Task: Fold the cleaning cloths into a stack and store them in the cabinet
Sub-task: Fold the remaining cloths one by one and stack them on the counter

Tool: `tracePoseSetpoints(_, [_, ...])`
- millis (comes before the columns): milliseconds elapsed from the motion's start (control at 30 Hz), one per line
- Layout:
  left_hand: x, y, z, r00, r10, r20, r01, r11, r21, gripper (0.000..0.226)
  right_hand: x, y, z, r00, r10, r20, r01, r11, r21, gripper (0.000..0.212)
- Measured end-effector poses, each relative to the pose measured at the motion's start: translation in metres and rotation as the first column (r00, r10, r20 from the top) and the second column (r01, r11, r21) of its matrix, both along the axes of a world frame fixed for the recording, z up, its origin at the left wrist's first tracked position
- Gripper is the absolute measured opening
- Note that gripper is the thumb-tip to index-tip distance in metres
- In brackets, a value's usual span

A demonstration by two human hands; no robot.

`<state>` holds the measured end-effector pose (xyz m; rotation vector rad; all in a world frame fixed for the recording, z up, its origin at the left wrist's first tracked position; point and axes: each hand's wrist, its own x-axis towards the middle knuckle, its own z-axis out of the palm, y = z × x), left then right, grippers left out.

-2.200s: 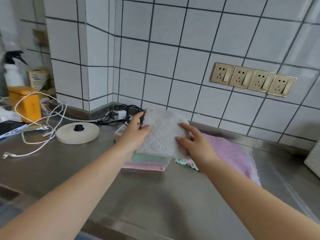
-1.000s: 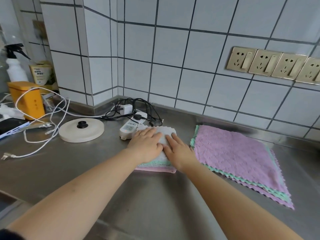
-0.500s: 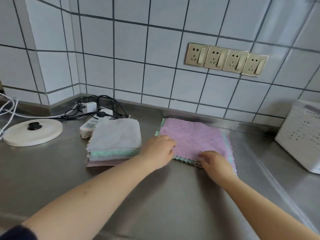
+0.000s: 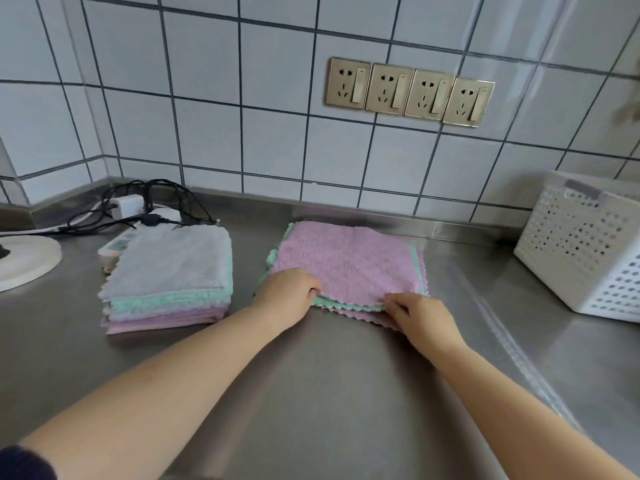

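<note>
A stack of folded cloths (image 4: pixel 169 282), grey on top with green and pink layers below, sits on the steel counter (image 4: pixel 311 393) at the left. To its right lies a pile of flat unfolded cloths, a pink cloth (image 4: pixel 349 261) on top over green and pink ones. My left hand (image 4: pixel 285 294) pinches the pink cloth's near left corner. My right hand (image 4: pixel 417 317) pinches its near right edge, fingers curled at the hem.
A white perforated basket (image 4: pixel 585 247) stands at the right. A power strip (image 4: pixel 119 244) with a charger and black cables lies behind the folded stack. A round white lid (image 4: pixel 24 259) is at far left. Four wall sockets (image 4: pixel 408 91) sit on the tiles.
I laid the folded grey cloth onto the stack and pressed it flat. Both hands then moved right to the unfolded pile and took hold of the pink cloth's near edge.
</note>
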<state>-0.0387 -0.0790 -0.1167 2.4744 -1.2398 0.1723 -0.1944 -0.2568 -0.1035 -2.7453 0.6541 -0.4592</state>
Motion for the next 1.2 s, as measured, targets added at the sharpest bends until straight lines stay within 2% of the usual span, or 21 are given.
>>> tracePoseSetpoints(100, [0.001, -0.002, -0.001, 0.999, 0.012, 0.034, -0.013, 0.999, 0.037, 0.029, 0.000, 0.002, 0.002, 1.000, 0.008, -0.002, -0.008, 0.999, 0.045, 0.024])
tracePoseSetpoints(267, [-0.003, -0.005, 0.008, 0.993, 0.069, 0.091, -0.074, 0.996, 0.048, 0.024, 0.008, -0.001, 0.004, 0.996, -0.090, 0.008, 0.088, 0.991, 0.099, 0.025])
tracePoseSetpoints(333, [-0.006, -0.004, 0.015, 0.986, 0.105, 0.126, -0.111, 0.993, 0.041, 0.022, 0.011, -0.002, 0.008, 0.994, -0.105, 0.031, 0.103, 0.992, 0.069, 0.023])
tracePoseSetpoints(433, [-0.009, 0.001, 0.030, 0.981, 0.117, 0.154, -0.109, 0.992, -0.064, 0.035, 0.006, -0.004, 0.019, 0.988, -0.097, 0.119, 0.101, 0.995, -0.022, 0.023])
tracePoseSetpoints(600, [-0.024, 0.011, 0.074, 0.933, -0.013, 0.360, 0.078, 0.983, -0.168, 0.032, -0.027, 0.000, 0.062, 0.937, -0.039, 0.347, 0.061, 0.997, -0.052, 0.021])
tracePoseSetpoints(700, [-0.053, 0.033, 0.089, 0.907, -0.117, 0.405, 0.194, 0.969, -0.153, 0.027, -0.060, 0.006, 0.071, 0.940, 0.011, 0.340, 0.000, 1.000, -0.032, 0.017])
tracePoseSetpoints(800, [-0.086, 0.052, 0.085, 0.962, -0.141, 0.232, 0.148, 0.989, -0.012, 0.032, -0.084, 0.012, 0.057, 0.976, 0.038, 0.215, -0.031, 0.999, -0.036, 0.017])
tracePoseSetpoints(867, [-0.102, 0.060, 0.075, 0.976, -0.140, 0.168, 0.123, 0.987, 0.107, 0.031, -0.096, 0.017, 0.046, 0.995, 0.028, 0.092, -0.027, 1.000, -0.013, 0.018])
tracePoseSetpoints(967, [-0.122, 0.071, 0.061, 0.983, -0.185, 0.016, 0.179, 0.967, 0.181, 0.029, -0.111, 0.025, 0.036, 0.994, 0.032, -0.104, -0.029, 0.999, 0.029, 0.021])
tracePoseSetpoints(1067, [-0.135, 0.084, 0.055, 0.951, -0.197, -0.237, 0.256, 0.933, 0.252, 0.030, -0.126, 0.030, 0.034, 0.957, 0.088, -0.277, -0.063, 0.993, 0.099, 0.022])
tracePoseSetpoints(1133, [-0.138, 0.091, 0.055, 0.893, -0.181, -0.412, 0.307, 0.914, 0.264, 0.027, -0.137, 0.029, 0.036, 0.918, 0.152, -0.366, -0.083, 0.977, 0.197, 0.019])
tracePoseSetpoints(1200, [-0.137, 0.096, 0.056, 0.850, -0.171, -0.498, 0.330, 0.911, 0.250, 0.018, -0.145, 0.028, 0.038, 0.871, 0.201, -0.447, -0.092, 0.963, 0.255, 0.018])
